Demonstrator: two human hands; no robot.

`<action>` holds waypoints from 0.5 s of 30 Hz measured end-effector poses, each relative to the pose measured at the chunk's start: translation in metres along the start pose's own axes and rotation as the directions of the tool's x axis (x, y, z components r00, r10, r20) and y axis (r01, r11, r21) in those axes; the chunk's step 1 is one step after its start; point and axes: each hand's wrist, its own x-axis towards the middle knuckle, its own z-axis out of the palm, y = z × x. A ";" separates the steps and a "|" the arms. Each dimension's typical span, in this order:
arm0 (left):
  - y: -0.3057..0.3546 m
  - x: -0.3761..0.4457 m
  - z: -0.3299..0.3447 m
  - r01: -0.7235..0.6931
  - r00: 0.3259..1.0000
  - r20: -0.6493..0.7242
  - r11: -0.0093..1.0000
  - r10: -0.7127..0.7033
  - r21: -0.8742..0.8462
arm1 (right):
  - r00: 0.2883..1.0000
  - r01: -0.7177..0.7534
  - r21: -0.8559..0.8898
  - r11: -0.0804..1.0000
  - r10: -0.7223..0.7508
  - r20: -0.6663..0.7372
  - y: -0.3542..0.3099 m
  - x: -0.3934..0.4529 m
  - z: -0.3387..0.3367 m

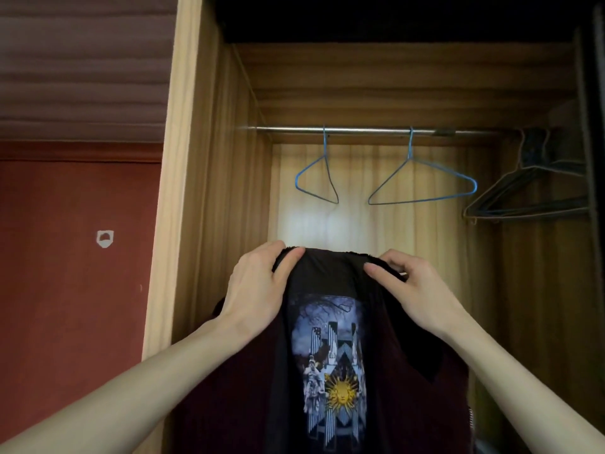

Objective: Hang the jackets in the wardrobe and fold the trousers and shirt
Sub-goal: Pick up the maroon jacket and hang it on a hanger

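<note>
So, quick rundown —
Shirt: black printed shirt (pixel 330 355) is hanging in front of the open wardrobe (pixel 209 191), below the rail (pixel 360 129).
Left hand (pixel 258 290): fingers are curling round the top edge, gripping it.
Right hand (pixel 409 283): is pinching the same edge.
Hangers: two blue hangers (pixel 422 181) are dangling from the rail, bare.
Tip: I'd be keeping both grips level, pulling the edge taut before folding.

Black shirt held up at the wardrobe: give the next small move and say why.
Probably lower the shirt away from the wardrobe to fold it. Both the left hand and right hand pinch its top edge, so it hangs flat and open; the task folds the shirt, and the blue hangers suit jackets.
</note>
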 end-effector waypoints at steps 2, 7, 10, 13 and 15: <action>-0.003 0.020 0.000 -0.008 1.000 -0.007 1.000 0.008 0.027 | 1.000 0.014 -0.007 1.000 -0.014 -0.013 0.004 0.017 0.003; -0.011 0.059 0.004 -0.022 1.000 0.004 0.991 0.021 0.130 | 0.998 0.055 -0.002 0.998 -0.055 -0.009 0.024 0.055 0.018; -0.019 0.077 0.005 -0.044 0.999 0.005 0.983 0.044 0.178 | 0.998 0.023 0.043 0.999 -0.020 -0.060 0.033 0.076 0.031; -0.024 0.093 0.005 -0.083 0.996 0.041 0.965 0.075 0.249 | 0.990 -0.095 0.229 0.969 0.116 -0.079 0.022 0.110 0.041; -0.027 0.099 0.009 -0.097 0.994 0.066 0.953 0.082 0.288 | 0.986 -0.151 0.251 0.956 0.163 -0.024 0.009 0.143 0.046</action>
